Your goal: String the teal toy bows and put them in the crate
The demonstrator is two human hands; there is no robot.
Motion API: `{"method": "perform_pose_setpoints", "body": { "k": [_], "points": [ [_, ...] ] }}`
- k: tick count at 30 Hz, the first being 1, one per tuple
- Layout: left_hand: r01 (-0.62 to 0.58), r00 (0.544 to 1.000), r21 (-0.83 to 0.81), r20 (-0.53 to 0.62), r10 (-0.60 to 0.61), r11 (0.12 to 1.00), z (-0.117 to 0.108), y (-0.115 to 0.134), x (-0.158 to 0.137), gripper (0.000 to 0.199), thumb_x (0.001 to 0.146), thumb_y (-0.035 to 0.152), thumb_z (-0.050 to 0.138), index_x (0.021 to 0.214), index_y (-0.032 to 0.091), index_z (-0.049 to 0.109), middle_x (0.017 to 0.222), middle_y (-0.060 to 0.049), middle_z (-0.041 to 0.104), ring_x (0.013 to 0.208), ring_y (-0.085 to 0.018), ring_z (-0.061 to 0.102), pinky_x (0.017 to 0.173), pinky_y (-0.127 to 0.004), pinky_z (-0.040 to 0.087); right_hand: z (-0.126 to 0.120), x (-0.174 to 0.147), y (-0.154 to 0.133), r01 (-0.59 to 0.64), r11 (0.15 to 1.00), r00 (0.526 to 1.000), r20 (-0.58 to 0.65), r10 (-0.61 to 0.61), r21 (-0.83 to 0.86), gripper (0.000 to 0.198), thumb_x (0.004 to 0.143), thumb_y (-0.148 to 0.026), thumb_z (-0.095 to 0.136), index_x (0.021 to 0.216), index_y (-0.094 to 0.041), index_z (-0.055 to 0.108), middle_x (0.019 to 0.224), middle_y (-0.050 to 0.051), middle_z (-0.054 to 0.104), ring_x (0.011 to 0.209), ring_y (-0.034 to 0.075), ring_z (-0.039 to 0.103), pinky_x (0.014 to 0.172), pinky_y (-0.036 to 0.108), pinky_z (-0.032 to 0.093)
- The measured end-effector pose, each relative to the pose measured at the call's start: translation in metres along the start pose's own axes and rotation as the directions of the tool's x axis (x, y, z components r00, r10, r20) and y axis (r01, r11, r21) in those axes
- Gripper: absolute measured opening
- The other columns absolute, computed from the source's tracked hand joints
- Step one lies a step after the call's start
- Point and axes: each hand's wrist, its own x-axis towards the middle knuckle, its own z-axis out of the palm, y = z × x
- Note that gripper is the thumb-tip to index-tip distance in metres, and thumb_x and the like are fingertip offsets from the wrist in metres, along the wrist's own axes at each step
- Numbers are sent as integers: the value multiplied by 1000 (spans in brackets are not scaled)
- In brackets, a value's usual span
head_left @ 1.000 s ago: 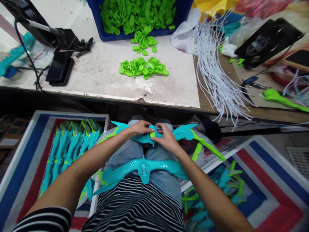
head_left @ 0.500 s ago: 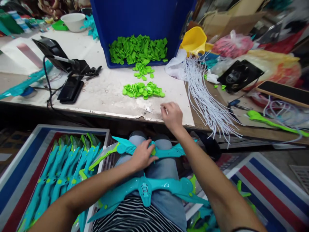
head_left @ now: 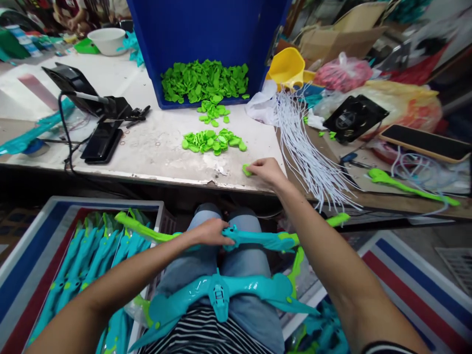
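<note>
My left hand [head_left: 214, 232] is closed on the middle of a teal plastic toy bow [head_left: 263, 239] with lime-green ends, held across my knees. At the table's front edge, my right hand [head_left: 270, 172] pinches a small flat lime-green plastic piece [head_left: 247, 170] between thumb and fingertips. A second toy bow [head_left: 195, 290], teal with a slotted centre, lies over my lap. Beyond the right hand, a small pile of lime-green pieces [head_left: 212, 142] rests on the table.
A blue bin [head_left: 206, 29] lies tipped with many green pieces inside. White ties [head_left: 306, 152] hang over the table edge on the right. Several toy bows [head_left: 77, 265] fill a striped-lined crate on the left. A phone [head_left: 101, 146] and a small fan [head_left: 356, 118] lie on the table.
The toy bow in my left hand has turned, so its green ends now show on both sides. A green piece now shows in my right hand's pinch at the table edge.
</note>
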Motion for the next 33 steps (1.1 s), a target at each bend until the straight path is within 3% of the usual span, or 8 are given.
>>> {"method": "perform_pose_setpoints", "body": {
  "k": [3, 5, 9, 13, 20, 24, 29, 33],
  "points": [
    [71, 985, -210, 168, -36, 975, -11, -11, 15, 33, 70, 46, 69, 81, 15, 64, 71, 1, 61, 68, -15, 56, 61, -23, 39, -11, -14, 13, -17, 976, 997, -77, 0, -217, 19, 70, -37, 65, 68, -19, 69, 68, 6, 67, 73, 22, 63, 65, 31, 45],
    [137, 968, -310, 243, -61, 941, -12, -18, 23, 39, 65, 52, 71, 76, 16, 64, 69, 2, 61, 65, -14, 55, 60, -23, 39, -13, -18, 21, 102, 951, 979, -142, -148, -291, 21, 72, -40, 64, 70, -19, 69, 78, 9, 69, 83, 26, 63, 72, 35, 47],
    [196, 954, -464, 294, -59, 864, -9, -23, 27, 48, 52, 57, 78, 71, 17, 61, 69, 2, 63, 66, -15, 57, 61, -23, 41, -9, -12, 35, 568, 793, 796, -98, -598, -219, 17, 74, -28, 63, 87, -19, 69, 103, 10, 70, 100, 26, 61, 88, 40, 47],
    [246, 939, -592, 343, -36, 768, -8, -24, 24, 51, 50, 58, 79, 76, 18, 61, 71, 1, 65, 62, -15, 58, 62, -25, 43, -4, -19, 41, 713, 686, 686, -53, -725, -145, 10, 78, -23, 62, 86, -20, 67, 102, 8, 70, 97, 25, 62, 88, 44, 48],
    [163, 963, -560, 270, -7, 812, -8, -33, 26, 49, 65, 61, 68, 81, 15, 66, 65, 3, 61, 62, -12, 52, 60, -22, 38, 39, -142, 67, 850, 527, 527, 31, -850, -9, 18, 89, -33, 58, 97, -19, 65, 101, 10, 69, 95, 23, 61, 82, 41, 53],
    [145, 962, -567, 274, 19, 811, -5, -33, 27, 53, 66, 65, 64, 79, 14, 65, 62, 2, 59, 59, -12, 50, 58, -23, 36, 73, -182, 93, 838, 540, 543, 29, -839, -82, 17, 91, -28, 55, 99, -17, 65, 103, 12, 68, 96, 23, 59, 82, 41, 54],
    [149, 967, -553, 254, -4, 820, -2, -33, 26, 58, 66, 71, 59, 74, 14, 63, 59, 2, 56, 57, -13, 50, 55, -24, 34, 90, -182, 101, 814, 567, 570, -18, -822, -123, 16, 90, -26, 55, 99, -19, 67, 108, 11, 66, 101, 24, 56, 83, 41, 53],
    [55, 970, -488, 234, 69, 871, -3, -32, 25, 57, 62, 69, 63, 75, 14, 63, 62, 1, 58, 59, -12, 49, 57, -24, 34, 95, -183, 104, 738, 664, 666, -28, -746, -122, 14, 88, -32, 59, 91, -21, 67, 107, 10, 65, 105, 26, 55, 88, 44, 49]
  ]
}}
